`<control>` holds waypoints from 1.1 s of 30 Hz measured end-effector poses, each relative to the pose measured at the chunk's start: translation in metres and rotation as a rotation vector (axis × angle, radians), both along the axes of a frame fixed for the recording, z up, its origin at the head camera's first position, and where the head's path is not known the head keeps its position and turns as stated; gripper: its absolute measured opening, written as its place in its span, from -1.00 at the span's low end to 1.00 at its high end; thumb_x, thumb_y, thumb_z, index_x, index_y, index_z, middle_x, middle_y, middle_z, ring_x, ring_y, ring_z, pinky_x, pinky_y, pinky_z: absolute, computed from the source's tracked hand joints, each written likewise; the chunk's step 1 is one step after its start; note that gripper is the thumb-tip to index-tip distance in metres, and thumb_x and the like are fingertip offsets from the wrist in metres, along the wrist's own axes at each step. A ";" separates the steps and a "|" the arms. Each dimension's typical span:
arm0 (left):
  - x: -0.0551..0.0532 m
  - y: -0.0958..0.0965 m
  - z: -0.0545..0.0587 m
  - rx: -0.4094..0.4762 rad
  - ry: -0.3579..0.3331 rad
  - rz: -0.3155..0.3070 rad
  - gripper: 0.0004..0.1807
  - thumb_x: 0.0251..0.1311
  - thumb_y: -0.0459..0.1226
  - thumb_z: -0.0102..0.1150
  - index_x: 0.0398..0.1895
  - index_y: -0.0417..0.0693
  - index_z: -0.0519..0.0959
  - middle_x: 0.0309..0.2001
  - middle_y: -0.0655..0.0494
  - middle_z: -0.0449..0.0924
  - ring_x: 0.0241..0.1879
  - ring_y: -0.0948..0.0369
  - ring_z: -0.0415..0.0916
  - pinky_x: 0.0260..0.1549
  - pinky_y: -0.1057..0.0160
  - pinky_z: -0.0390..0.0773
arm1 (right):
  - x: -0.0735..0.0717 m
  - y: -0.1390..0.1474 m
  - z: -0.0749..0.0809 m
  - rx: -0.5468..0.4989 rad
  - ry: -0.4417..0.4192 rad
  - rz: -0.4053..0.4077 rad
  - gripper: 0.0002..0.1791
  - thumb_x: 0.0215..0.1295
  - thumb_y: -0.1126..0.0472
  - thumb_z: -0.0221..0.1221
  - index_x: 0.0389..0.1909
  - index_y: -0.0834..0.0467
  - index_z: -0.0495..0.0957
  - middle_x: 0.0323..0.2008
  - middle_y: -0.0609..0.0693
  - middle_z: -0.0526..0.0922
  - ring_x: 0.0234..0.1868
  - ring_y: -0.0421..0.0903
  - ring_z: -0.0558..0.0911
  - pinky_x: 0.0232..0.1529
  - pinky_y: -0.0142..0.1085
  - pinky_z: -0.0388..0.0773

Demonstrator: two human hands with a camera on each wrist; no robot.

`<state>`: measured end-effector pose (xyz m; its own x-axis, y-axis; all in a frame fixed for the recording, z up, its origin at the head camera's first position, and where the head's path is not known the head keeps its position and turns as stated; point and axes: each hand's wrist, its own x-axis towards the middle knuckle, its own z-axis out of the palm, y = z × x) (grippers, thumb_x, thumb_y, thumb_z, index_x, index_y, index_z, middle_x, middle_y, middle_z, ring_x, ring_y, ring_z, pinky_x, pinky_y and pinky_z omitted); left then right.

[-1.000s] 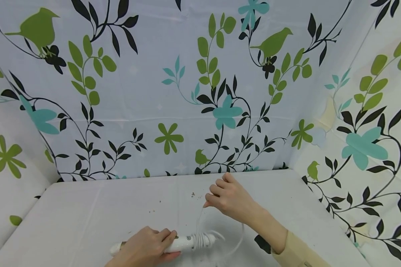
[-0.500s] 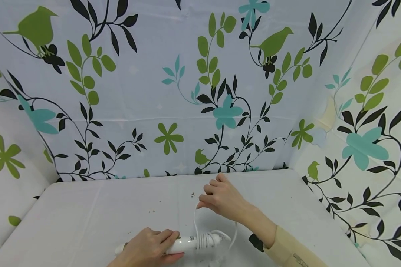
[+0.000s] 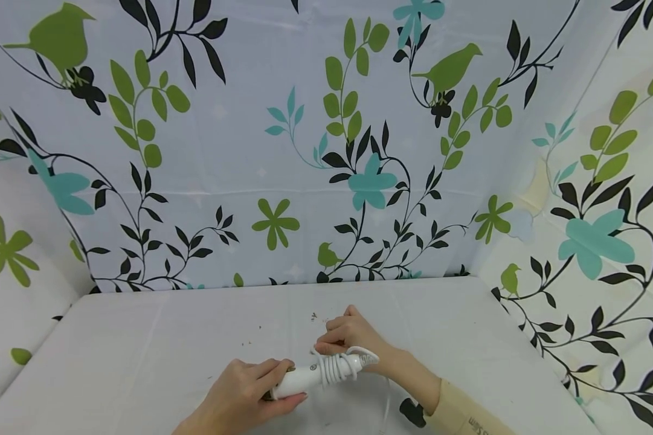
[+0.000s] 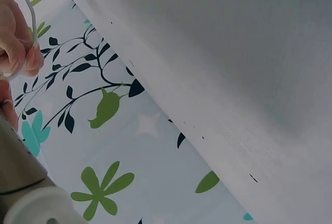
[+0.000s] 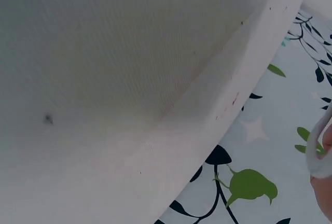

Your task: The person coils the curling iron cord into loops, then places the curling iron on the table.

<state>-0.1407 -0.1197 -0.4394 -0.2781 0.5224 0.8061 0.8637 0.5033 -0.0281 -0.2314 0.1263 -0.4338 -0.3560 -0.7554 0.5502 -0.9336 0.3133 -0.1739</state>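
In the head view my left hand (image 3: 244, 389) grips a white curling iron (image 3: 299, 380), fingers over the top and thumb below. Several turns of its white cord (image 3: 334, 368) wrap the handle's right end. Just behind that end, my right hand (image 3: 353, 335) pinches the cord between thumb and curled fingers, partly hidden by the handle. The left wrist view shows the iron's brownish barrel (image 4: 18, 162) and its white end cap (image 4: 44, 208), with fingers on the cord at the left edge. A cord loop (image 5: 314, 151) shows at the right wrist view's edge.
A white table (image 3: 141, 356) lies beneath both hands, with small dark specks on it. Patterned cloth (image 3: 217, 151) with leaves and birds walls the back and sides. A dark object (image 3: 413, 412) sits beside the right sleeve, and slack cord hangs close to it.
My right hand has come down toward me and slightly left, carrying the cord behind the handle. The iron's cord end has tilted up, and the wound turns show more clearly.
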 end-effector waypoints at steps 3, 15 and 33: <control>0.000 0.002 0.003 0.023 -0.016 0.017 -0.59 0.33 0.11 0.16 -0.28 -0.05 0.62 -0.47 0.23 0.65 -0.72 0.51 0.36 -0.65 0.64 0.33 | 0.007 -0.002 -0.002 0.038 -0.070 -0.007 -0.98 0.15 0.17 0.39 -0.41 -0.02 0.78 -0.67 -0.23 0.41 -0.57 -0.43 0.16 -0.31 -0.44 0.06; -0.002 -0.003 0.010 0.069 -0.093 0.070 -0.59 0.31 0.11 0.18 -0.32 -0.06 0.61 -0.48 0.24 0.65 -0.70 0.54 0.34 -0.65 0.65 0.32 | 0.005 0.007 -0.005 0.058 -0.210 -0.205 -0.94 0.20 0.18 0.35 -0.32 -0.01 0.77 -0.56 -0.24 0.62 -0.51 -0.42 0.37 -0.34 -0.44 0.16; -0.003 -0.010 0.017 0.244 -0.239 0.235 -0.69 0.03 -0.07 0.52 -0.29 -0.04 0.66 -0.52 0.31 0.58 -0.62 0.60 0.27 -0.66 0.62 0.31 | 0.007 0.006 -0.007 -0.035 -0.486 -0.093 -0.77 0.41 0.15 0.22 -0.33 0.16 0.77 -0.68 -0.26 0.30 -0.63 -0.45 0.24 -0.44 -0.46 0.24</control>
